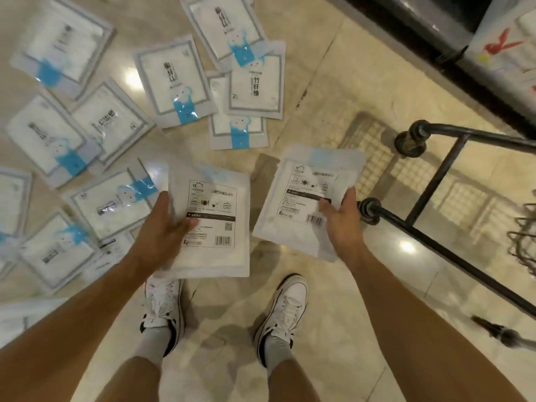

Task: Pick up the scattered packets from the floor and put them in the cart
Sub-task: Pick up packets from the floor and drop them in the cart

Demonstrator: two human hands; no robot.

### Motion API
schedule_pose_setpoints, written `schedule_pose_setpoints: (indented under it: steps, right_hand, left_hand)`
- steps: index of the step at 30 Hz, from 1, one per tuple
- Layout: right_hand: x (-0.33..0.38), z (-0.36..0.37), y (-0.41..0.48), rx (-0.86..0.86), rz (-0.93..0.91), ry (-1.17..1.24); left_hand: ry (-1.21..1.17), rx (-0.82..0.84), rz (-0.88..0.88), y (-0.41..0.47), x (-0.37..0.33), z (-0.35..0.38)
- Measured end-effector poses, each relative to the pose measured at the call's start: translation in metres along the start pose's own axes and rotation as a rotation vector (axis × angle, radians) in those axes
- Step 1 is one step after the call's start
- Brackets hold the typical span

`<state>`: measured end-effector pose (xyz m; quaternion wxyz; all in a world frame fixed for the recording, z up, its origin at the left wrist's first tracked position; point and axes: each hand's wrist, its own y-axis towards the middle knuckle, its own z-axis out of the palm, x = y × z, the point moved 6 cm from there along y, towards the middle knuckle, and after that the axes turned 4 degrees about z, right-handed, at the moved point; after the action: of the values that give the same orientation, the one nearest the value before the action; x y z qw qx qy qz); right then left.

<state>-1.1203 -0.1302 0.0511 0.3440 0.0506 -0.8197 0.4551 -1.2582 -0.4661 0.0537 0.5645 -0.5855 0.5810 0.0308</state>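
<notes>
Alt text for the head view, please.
The left hand holds a white packet, the right hand a second packet, over a shiny floor. More packets lie scattered at left; the cart's dark frame is at right.

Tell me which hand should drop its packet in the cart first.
Probably right: the right hand grips the right packet next to the cart, while the left hand with the left packet is farther away.

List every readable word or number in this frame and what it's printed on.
"竹纤维", "2": front of the rightmost floor packet.
"16", likely: top corner of the neighbouring packet.
Back labels of the left packet in the left hand and the right packet in the right hand: print too small.
Remaining floor packets: blurred.
</notes>
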Motion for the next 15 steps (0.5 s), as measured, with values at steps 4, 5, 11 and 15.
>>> schedule_pose_setpoints:
  steps: [4, 5, 11, 15]
  right_hand:
    - [0.107, -0.038, -0.092, 0.175, -0.066, -0.042]
    - [0.137, -0.05, -0.119, 0.201, -0.094, -0.056]
    - [0.287, -0.131, -0.292, 0.216, -0.206, -0.051]
    - [0.355, -0.183, -0.391, 0.174, -0.228, 0.017]
  left_hand:
    - [-0.048, 0.013, 0.014, -0.057, -0.115, -0.071]
    - [-0.064, 0.0, 0.024, -0.074, -0.144, -0.091]
    - [-0.218, -0.027, 0.166, -0.2, -0.31, -0.201]
    - [-0.299, 0.016, 0.253, -0.277, -0.392, -0.242]
